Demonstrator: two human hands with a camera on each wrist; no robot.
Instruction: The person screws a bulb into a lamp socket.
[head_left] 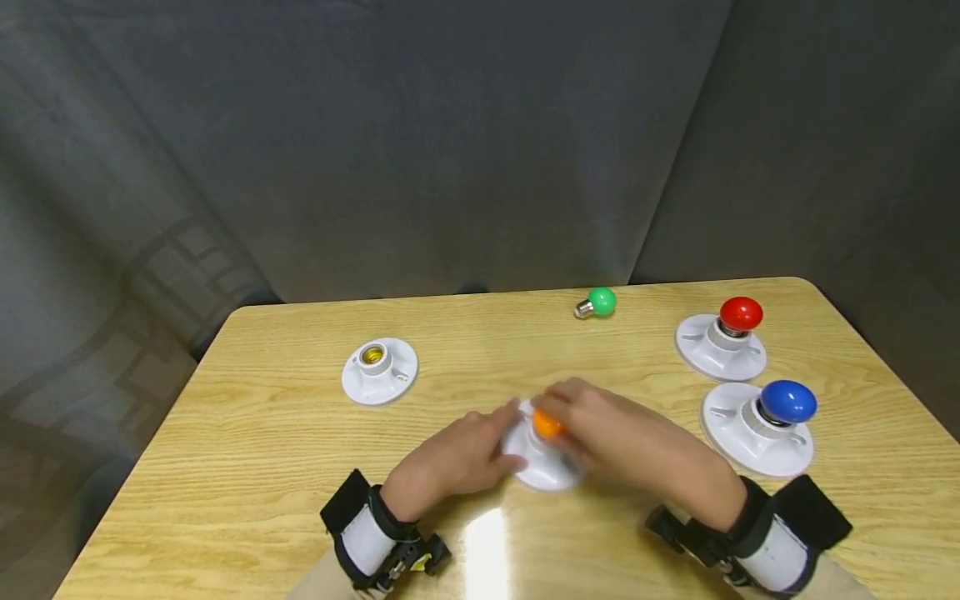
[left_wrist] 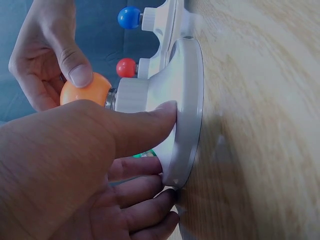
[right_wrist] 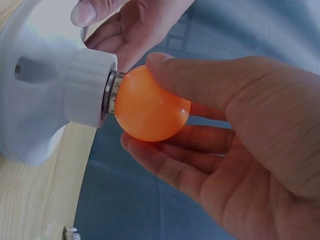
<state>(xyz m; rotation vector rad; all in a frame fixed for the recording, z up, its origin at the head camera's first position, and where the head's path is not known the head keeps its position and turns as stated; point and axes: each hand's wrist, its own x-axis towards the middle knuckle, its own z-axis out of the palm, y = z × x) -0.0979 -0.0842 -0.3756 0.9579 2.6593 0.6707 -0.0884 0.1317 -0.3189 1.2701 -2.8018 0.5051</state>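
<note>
My right hand [head_left: 611,427] pinches an orange light bulb [right_wrist: 150,107] between thumb and fingers. The bulb's metal screw base is partly inside the collar of a white lamp socket [left_wrist: 186,107], with some of the metal showing. My left hand [head_left: 459,454] grips the rim of that socket's round base, thumb on its upper face and fingers at its edge. The socket sits on the table near the front middle. In the head view, my fingers cover part of the orange bulb.
A white socket [head_left: 380,385] without a bulb stands at left. A green bulb [head_left: 602,301] lies near the table's back edge. On the right are two sockets, one carrying a red bulb [head_left: 741,314], the other a blue bulb [head_left: 788,402]. A dark curtain [head_left: 450,150] hangs behind.
</note>
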